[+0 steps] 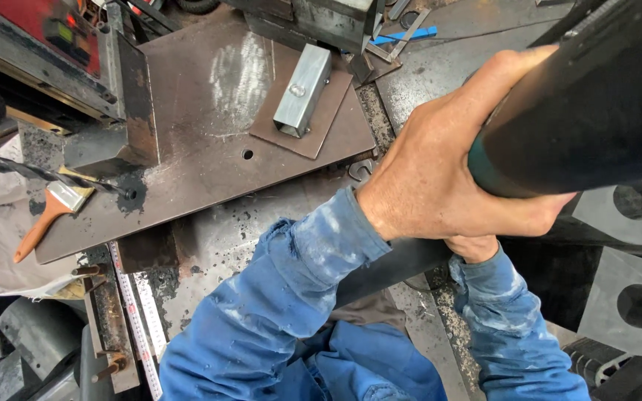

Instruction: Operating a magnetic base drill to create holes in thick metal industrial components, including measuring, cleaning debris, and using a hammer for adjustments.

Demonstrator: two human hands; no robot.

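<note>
My left hand [440, 174] is wrapped around a thick black bar [596, 104] that runs from the upper right toward me, close to the camera. A dark green band [478, 167] shows on the bar at my fingers. Below it, my right hand [473, 249] is mostly hidden and seems to grip the same bar, whose lower end [395, 267] passes under my left forearm. Both arms wear blue work sleeves. Ahead lies a large rusty steel plate [202, 148] with a twist drill bit [39, 171] touching its left edge.
A short square steel tube [302, 89] sits on a small brown plate [321, 130]. An orange-handled brush [46, 219] lies at the left, a tape measure [137, 319] below it. Grey plates with round holes [633, 304] lie at the right. A red machine [46, 30] stands top left.
</note>
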